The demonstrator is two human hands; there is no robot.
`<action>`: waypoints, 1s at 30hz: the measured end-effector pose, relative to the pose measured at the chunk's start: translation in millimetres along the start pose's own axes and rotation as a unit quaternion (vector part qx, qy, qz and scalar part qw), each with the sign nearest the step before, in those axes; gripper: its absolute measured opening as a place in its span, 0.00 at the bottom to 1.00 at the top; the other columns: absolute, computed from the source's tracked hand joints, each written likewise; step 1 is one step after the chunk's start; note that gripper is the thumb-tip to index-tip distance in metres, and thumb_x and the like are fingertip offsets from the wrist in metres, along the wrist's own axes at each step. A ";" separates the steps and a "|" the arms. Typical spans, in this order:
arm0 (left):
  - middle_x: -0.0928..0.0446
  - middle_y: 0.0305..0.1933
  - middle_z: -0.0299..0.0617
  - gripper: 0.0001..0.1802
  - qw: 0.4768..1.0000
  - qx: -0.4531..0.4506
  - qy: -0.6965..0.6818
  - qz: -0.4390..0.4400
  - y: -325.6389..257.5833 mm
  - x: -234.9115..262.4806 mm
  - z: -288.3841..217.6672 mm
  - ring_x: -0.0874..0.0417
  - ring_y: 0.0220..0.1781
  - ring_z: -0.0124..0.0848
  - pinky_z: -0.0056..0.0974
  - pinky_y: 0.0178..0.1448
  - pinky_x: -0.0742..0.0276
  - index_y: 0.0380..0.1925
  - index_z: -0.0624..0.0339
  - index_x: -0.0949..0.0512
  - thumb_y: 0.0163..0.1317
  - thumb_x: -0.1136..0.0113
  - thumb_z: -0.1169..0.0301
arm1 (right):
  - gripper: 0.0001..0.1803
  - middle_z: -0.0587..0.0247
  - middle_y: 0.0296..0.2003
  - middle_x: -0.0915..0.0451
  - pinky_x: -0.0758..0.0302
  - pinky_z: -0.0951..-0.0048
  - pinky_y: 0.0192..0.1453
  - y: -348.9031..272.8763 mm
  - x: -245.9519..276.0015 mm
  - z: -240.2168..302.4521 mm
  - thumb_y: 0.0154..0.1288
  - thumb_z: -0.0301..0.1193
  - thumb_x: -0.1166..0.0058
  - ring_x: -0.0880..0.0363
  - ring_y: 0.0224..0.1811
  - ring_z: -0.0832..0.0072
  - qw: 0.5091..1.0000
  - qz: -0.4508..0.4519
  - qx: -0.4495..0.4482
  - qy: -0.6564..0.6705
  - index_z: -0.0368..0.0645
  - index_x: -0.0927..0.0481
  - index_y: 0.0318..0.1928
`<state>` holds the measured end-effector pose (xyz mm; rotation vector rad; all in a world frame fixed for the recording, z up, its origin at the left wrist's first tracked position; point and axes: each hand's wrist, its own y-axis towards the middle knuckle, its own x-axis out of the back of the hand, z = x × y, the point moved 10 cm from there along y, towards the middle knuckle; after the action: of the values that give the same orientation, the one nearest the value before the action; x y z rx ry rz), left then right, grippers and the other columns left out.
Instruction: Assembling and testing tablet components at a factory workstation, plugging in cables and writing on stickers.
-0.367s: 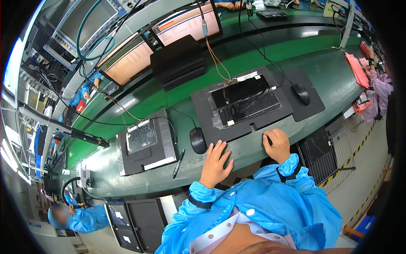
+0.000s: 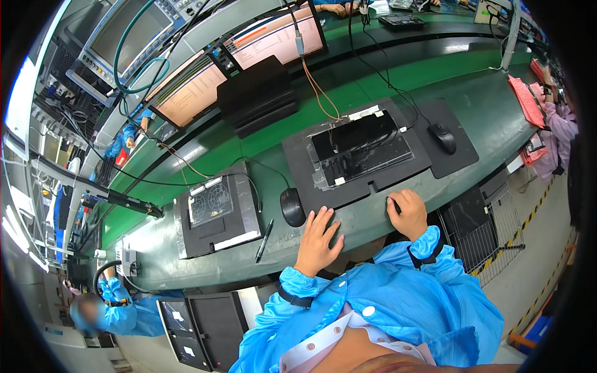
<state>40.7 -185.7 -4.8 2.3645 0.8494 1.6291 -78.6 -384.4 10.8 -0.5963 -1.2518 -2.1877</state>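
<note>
Black mouse (image 2: 291,207) lies just beside the left grip (image 2: 319,241), spread on the counter (image 2: 367,217); right grip (image 2: 408,214) curled; cannot tell if pressed together.

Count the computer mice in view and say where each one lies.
2. One black mouse lies beside the left hand, ahead and to its left; the other mouse sits on a dark mat toward the right. More could be hidden in the background.
</note>
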 end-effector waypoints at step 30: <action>0.39 0.76 0.62 0.44 0.992 0.012 0.094 0.081 161.6 -44.8 15.7 0.45 0.82 0.54 0.62 0.83 0.57 0.71 0.64 0.33 0.61 0.32 0.48 | 0.25 0.52 0.59 0.22 0.32 0.56 0.70 154.8 -44.9 -139.4 0.59 0.27 0.43 0.27 0.66 0.54 0.947 0.273 0.129 -0.108 0.39 0.20 0.58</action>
<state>102.5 -340.2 20.8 2.3785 0.7265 1.9412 40.8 -560.9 16.2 -0.9583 -1.2674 -1.5060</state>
